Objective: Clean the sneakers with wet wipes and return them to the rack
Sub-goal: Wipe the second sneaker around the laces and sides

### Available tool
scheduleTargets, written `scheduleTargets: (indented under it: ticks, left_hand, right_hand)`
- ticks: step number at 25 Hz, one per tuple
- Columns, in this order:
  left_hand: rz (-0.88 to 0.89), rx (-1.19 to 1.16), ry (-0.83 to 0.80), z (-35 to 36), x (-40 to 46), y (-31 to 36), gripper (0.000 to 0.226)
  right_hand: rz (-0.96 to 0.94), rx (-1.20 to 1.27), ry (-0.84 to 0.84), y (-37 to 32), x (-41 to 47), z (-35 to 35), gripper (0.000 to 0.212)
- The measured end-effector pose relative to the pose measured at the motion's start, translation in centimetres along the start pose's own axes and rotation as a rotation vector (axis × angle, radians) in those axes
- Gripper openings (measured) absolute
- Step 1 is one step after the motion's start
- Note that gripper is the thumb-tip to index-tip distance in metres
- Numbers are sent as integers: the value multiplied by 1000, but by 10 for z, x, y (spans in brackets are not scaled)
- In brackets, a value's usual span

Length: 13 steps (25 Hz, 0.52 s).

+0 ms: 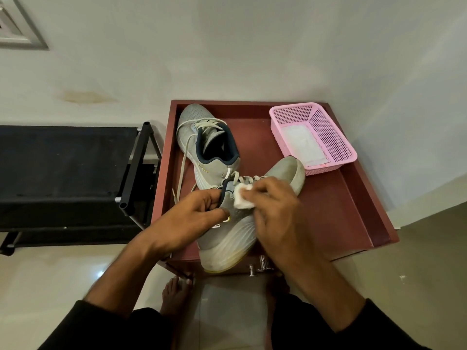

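Note:
Two grey sneakers lie on a dark red cabinet top [341,213]. The far sneaker [202,132] rests near the back left, its white laces trailing down. The near sneaker [227,238] lies on its side with its heel over the front edge and its toe pointing toward the back right. My left hand [192,215] grips its dark collar at the opening. My right hand [273,213] pinches a folded white wet wipe [242,198] and presses it on the sneaker's upper beside the laces.
A pink mesh basket [328,137] with a white pack of wipes [303,145] inside stands at the back right of the cabinet. A black shoe rack [70,170] stands to the left against the white wall. Bare feet [174,296] stand on the tiled floor below.

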<state>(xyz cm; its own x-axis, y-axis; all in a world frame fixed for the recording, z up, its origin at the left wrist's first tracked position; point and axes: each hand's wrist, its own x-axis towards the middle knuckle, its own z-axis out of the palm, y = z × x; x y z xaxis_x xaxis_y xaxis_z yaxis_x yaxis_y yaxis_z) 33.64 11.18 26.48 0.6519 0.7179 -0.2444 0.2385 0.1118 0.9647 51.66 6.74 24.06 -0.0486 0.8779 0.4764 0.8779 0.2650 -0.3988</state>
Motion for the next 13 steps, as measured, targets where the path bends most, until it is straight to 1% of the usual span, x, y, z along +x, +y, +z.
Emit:
scheduleTargets:
  ticks: [2, 3, 5, 7, 9, 10, 12, 13]
  left_hand:
    - [-4, -7, 9, -1, -1, 1, 25]
    - [-2, -14, 10, -1, -2, 2, 26]
    - [-2, -7, 4, 0, -3, 3, 28]
    - [14, 34, -20, -1, -2, 2, 26]
    - [28, 42, -2, 0, -2, 4, 18]
    - [20, 48, 1, 1, -3, 5, 21]
    - [13, 47, -13, 2, -5, 8, 23]
    - [24, 42, -7, 2, -5, 8, 24]
  right_hand:
    - [-83, 10, -49, 0, -2, -4, 35]
    - [-70, -20, -37, 15, 3, -9, 34]
    - [51, -109, 43, 45, 11, -19, 28]
    - [143, -96, 49, 40, 9, -17, 29]
    - [81, -22, 5, 11, -2, -6, 30]
    - [26, 1, -11, 4, -7, -4, 30]
    - [4, -39, -8, 22, -2, -11, 29]
    - [45, -82, 41, 38, 4, -15, 29]
